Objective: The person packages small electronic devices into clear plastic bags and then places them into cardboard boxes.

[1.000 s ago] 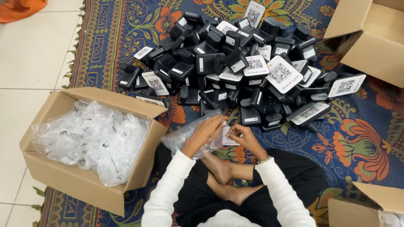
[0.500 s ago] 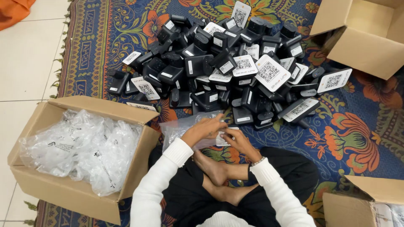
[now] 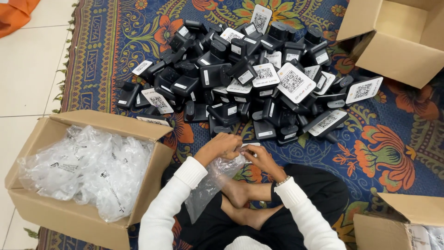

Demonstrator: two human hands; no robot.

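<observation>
A person sits cross-legged and barefoot on a patterned floral rug in blue, red and orange (image 3: pixel 388 153), seen from above. Both arms wear white long sleeves. The left hand (image 3: pixel 218 147) and the right hand (image 3: pixel 259 157) meet just in front of the knees, fingers curled around the top of a crinkled clear plastic bag (image 3: pixel 210 185). The bag hangs down from the hands over the left leg. A small white object shows between the fingertips, too hidden to identify.

Just beyond the hands lies a large heap of small black plastic devices with white code-printed cards (image 3: pixel 249 78), spread across the rug.

To the person's left stands an open brown cardboard box (image 3: pixel 92 121) filled with empty clear plastic bags (image 3: pixel 88 166). A second open cardboard box (image 3: pixel 393 51) sits at the far right, beyond the heap. The corner of a third cardboard box (image 3: pixel 393 222) shows at the near right. Pale floor tiles (image 3: pixel 27 69) run along the left edge of the rug, with a scrap of orange cloth (image 3: pixel 14 14) in the far corner.
</observation>
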